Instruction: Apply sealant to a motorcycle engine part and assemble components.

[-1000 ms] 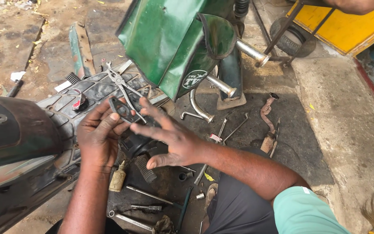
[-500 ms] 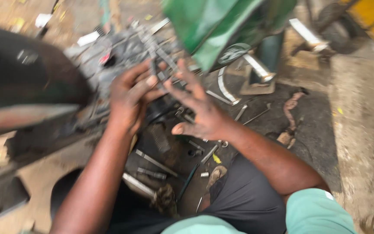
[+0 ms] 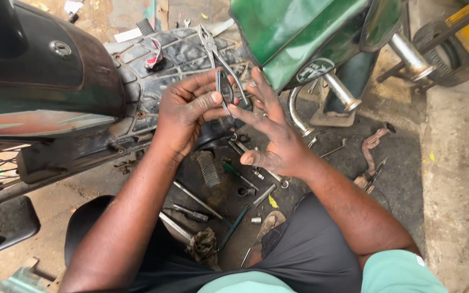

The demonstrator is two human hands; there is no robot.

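Observation:
My left hand [image 3: 188, 108] pinches a small dark metal loop [image 3: 223, 92] between thumb and fingers, held over the black motorcycle frame [image 3: 153, 81]. Beside it is my right hand [image 3: 272, 138], fingers spread, with one fingertip touching the lower end of the loop. A pair of pliers [image 3: 211, 46] lies on the frame just above both hands, its handles reaching down behind the loop. Both hands are close together under the edge of the green fuel tank [image 3: 294, 38].
A dark motorcycle body [image 3: 39, 70] fills the left. Chrome pipes [image 3: 343, 89] stand right of the hands. On the oily ground lie a ribbed rubber grip [image 3: 208, 168], screwdrivers [image 3: 234, 225], sockets [image 3: 242, 191], a rag [image 3: 203, 244] and a sandal [image 3: 270, 222]. A tyre [image 3: 443, 51] sits top right.
The view has steadied after a blurred swing. My hands now hold the small loop up closer, the left pinching it and the right fingers spread more widely.

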